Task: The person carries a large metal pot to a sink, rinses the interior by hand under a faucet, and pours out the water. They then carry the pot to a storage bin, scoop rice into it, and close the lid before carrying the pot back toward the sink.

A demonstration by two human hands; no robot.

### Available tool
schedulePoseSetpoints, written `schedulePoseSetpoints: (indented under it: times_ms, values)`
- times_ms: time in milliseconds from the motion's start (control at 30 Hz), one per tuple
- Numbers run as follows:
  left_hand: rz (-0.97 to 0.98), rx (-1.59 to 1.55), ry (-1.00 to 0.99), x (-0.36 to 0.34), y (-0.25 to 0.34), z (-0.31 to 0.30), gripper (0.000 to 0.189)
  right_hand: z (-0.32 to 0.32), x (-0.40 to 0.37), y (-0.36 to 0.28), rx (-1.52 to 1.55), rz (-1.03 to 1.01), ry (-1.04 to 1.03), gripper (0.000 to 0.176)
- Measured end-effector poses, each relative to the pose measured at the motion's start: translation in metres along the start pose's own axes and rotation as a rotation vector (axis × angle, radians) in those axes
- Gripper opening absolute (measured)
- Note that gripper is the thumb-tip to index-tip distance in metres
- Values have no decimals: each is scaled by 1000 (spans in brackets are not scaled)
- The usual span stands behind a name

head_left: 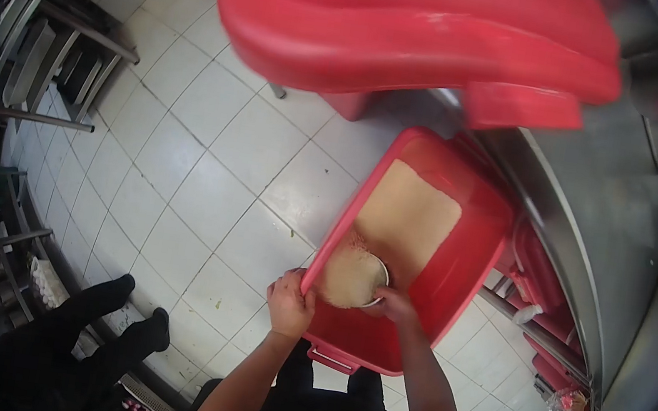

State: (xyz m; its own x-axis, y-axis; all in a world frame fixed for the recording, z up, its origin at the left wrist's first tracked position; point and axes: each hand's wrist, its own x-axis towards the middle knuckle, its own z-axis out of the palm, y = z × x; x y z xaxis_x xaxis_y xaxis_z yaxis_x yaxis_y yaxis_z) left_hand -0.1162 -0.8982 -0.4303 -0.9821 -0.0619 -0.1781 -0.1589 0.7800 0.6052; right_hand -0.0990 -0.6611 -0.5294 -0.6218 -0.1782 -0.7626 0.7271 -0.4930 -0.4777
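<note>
A deep red bin (452, 286) stands in front of me, with pale, grain-like material (408, 208) heaped in its far part. My left hand (290, 303) is closed around the bin's left rim near the front corner. Inside the bin, my right hand (396, 306) grips the edge of a round white-rimmed bowl (385, 274). The bowl is full of the same pale material and sits low at the left wall. Its underside is hidden.
A large red plastic lid (419, 42) looms above the bin. Along the right runs a steel counter (599, 201) over shelves with bags. Metal racks (63, 59) line the left. Another person's dark-clothed legs (91, 315) are at lower left on the tiled floor (215, 181).
</note>
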Motion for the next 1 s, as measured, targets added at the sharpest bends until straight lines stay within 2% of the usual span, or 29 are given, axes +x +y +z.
schedulePoseSetpoints:
  times_ms: [100, 200, 233, 333, 400, 467, 500, 533, 567, 600, 633, 733, 833, 900, 967, 1000]
  values:
    - [-1, 34, -16, 0, 6, -3, 33, 8, -59, -33, 190, -57, -130, 69]
    - [2, 83, -12, -3, 16, -11, 37, 13, -101, -56, 283, 4, -204, 67]
    - [-47, 129, -60, -6, 16, -13, 46, 24, -122, -68, 250, -46, -194, 66]
    - [-90, 183, -38, -32, 41, -44, 53, 34, -169, -91, 330, 18, -340, 66]
    - [-56, 121, -2, -63, 49, -67, 57, 64, -222, -120, 396, -11, -419, 67]
    - [-146, 89, -49, -98, 53, -86, 58, 87, -284, -153, 470, 5, -480, 63]
    - [-184, 85, -48, -119, 51, -93, 61, 97, -319, -171, 460, -56, -447, 62]
    - [-178, 91, -22, -138, 29, -90, 66, 98, -349, -187, 503, -89, -462, 62]
    - [-303, 118, -90, -156, 29, -99, 70, 95, -376, -202, 543, -116, -483, 62]
    - [-267, 58, -74, -176, 15, -101, 72, 89, -400, -217, 578, -134, -510, 62]
    - [-344, 102, -83, -187, 13, -105, 68, 76, -424, -231, 647, -166, -515, 63]
    - [-624, 236, -87, -226, 2, -118, 70, 74, -539, -308, 532, -443, -374, 62]
    - [-720, 264, -62, -232, -3, -119, 67, 28, -603, -358, 547, -724, -245, 59]
    - [-707, 233, -34, -222, -4, -113, 66, -9, -632, -390, 357, -946, 37, 55]
    - [-635, 170, 0, -205, 1, -105, 66, -46, -648, -418, 160, -1117, 351, 62]
    - [-569, 123, 18, -193, 5, -99, 66, -53, -652, -429, -58, -1154, 595, 63]
